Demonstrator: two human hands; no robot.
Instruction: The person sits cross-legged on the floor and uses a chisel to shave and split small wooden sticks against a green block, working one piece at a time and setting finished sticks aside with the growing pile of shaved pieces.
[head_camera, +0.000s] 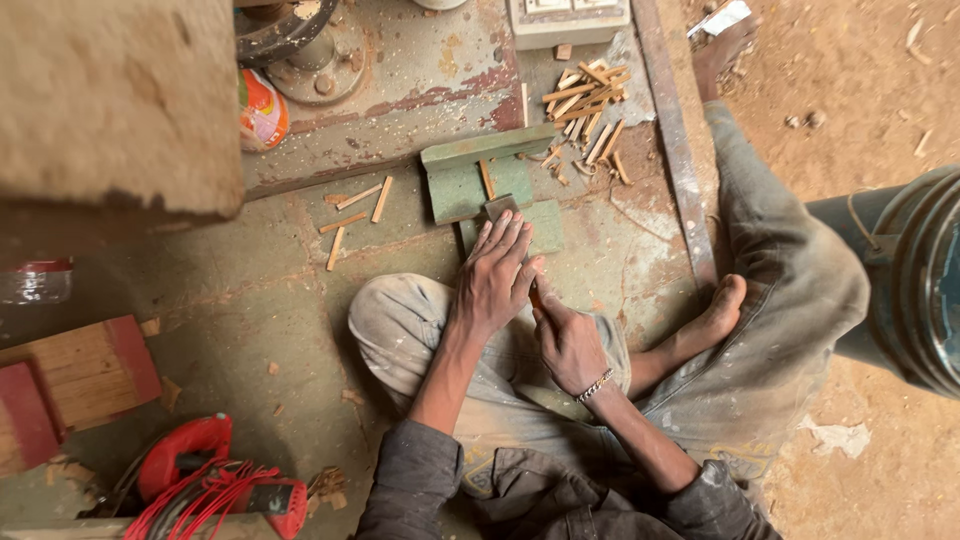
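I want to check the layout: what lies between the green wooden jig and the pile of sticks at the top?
In the head view, loose wooden sticks lie scattered between the green jig and the stick pile.

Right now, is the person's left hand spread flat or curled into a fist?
Spread flat: the left hand lies palm down, fingers extended onto a small grey block on the green wooden jig.

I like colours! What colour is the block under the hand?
Green block, painted and worn; head view.
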